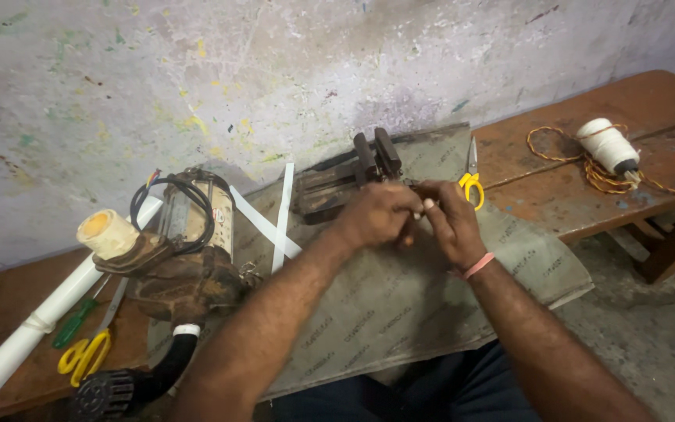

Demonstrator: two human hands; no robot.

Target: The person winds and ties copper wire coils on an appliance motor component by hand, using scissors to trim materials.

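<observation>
My left hand (376, 215) and my right hand (451, 223) are pressed together over a grey mat (400, 305), fingers pinched on a small pale piece between them; what it is cannot be told. Just behind the hands sits a dark metal vise-like block (337, 184) with two upright jaws. A pink band circles my right wrist.
A rusty motor pump (185, 258) with a black cable lies at left by a white pipe (33, 328). Yellow-handled scissors (472, 184) lie behind the hands, another pair (87, 352) at lower left beside a green screwdriver (76, 322). A white thread spool (607, 144) and orange cord rest at right.
</observation>
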